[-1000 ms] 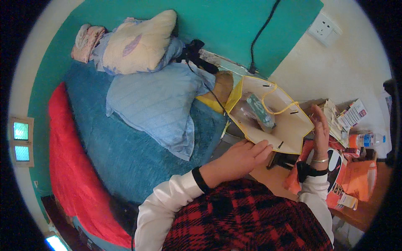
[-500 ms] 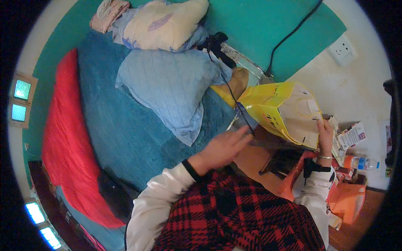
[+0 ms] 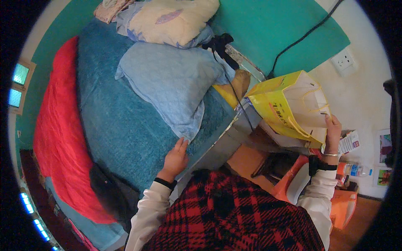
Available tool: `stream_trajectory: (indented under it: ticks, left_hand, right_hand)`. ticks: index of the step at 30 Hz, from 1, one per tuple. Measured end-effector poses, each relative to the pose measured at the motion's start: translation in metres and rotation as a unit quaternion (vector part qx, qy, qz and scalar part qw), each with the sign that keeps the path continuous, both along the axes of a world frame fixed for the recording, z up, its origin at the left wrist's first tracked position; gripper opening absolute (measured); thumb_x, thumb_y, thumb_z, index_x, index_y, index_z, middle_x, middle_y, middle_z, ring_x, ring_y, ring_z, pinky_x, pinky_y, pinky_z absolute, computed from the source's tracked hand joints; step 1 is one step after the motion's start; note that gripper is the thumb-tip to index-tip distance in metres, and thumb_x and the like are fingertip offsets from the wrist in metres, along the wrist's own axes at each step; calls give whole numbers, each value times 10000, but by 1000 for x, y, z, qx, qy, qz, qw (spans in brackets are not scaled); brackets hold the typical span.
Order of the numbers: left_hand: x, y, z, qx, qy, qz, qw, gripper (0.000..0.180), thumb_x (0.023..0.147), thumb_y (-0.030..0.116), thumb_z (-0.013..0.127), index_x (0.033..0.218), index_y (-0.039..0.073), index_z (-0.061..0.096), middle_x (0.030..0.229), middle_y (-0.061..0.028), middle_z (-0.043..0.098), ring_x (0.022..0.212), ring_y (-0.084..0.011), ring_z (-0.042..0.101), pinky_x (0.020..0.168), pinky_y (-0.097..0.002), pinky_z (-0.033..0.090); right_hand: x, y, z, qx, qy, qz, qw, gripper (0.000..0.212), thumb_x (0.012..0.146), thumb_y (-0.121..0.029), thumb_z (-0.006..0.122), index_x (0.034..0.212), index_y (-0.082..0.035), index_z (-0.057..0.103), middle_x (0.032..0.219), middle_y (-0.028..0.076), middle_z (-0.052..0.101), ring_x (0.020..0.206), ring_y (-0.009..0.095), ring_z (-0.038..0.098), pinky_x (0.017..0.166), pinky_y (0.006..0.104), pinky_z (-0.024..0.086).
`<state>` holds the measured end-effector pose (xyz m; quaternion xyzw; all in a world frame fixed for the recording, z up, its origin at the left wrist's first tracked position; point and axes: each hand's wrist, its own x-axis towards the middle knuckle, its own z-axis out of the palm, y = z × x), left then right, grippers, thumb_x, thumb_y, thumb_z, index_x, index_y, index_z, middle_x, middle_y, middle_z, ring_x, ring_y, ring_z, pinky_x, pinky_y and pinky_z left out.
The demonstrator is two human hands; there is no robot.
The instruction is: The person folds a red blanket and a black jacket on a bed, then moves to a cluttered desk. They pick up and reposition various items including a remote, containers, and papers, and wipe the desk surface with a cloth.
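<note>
My right hand (image 3: 333,130) is closed on the upper rim of a yellow paper gift bag (image 3: 272,102). The bag is tilted, its pale mouth facing right, with a yellow cord handle hanging across the opening. Over the bed, my left hand (image 3: 176,160) holds nothing, fingers stretched out. Its fingertips are by the near corner of a light blue pillow (image 3: 167,79); whether they touch it I cannot tell. A teal fuzzy bedspread (image 3: 113,125) lies beneath the pillow.
A red quilt (image 3: 63,138) lies along the bed's left side. Behind the blue pillow is a cream pillow (image 3: 171,23). A black cable (image 3: 307,33) runs down the wall beside a socket (image 3: 344,62). At right stand a plastic bottle (image 3: 358,170) and an orange bag (image 3: 344,208).
My left hand has moved left, away from the cable and bag, to the pillow's near corner. My right hand and the yellow bag have shifted slightly right.
</note>
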<state>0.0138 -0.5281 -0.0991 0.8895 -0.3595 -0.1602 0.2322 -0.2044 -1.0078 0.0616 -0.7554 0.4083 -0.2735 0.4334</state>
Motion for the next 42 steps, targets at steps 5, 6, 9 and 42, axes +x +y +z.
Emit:
stream_trajectory:
  ticks: [5, 6, 9, 42]
  left_hand:
    - [11, 27, -17, 0, -28, 77, 997, 538, 698, 42, 564, 1219, 44, 429, 1306, -185, 412, 1043, -373, 522, 849, -417, 465]
    - [14, 33, -22, -5, -38, 93, 995, 543, 694, 40, 570, 1218, 40, 429, 1305, -187, 411, 1062, -375, 511, 868, -417, 456]
    - [23, 56, -33, -8, -62, 132, 989, 549, 698, 51, 586, 1223, 28, 425, 1304, -201, 408, 1103, -379, 479, 914, -417, 426]
    - [105, 114, -89, 246, -116, 431, 860, 674, 814, 379, 520, 1339, 16, 305, 1411, -191, 278, 1329, -335, 208, 1051, -529, 153]
  right_hand:
    - [38, -17, 8, -41, 28, 6, 999, 226, 858, -216, 572, 873, 3, 625, 739, 6, 572, 641, 76, 482, 589, 236, 399]
    - [48, -24, 4, -20, 53, -19, 998, 240, 855, -224, 573, 880, 9, 625, 739, 12, 575, 641, 87, 490, 592, 241, 402]
    - [89, -43, -9, 22, 57, -29, 998, 280, 853, -251, 566, 892, 21, 622, 748, 35, 587, 653, 119, 511, 611, 257, 414]
    - [431, 94, -194, -202, 244, 137, 939, 269, 767, -302, 610, 923, -86, 643, 883, 163, 638, 815, 359, 606, 704, 425, 485]
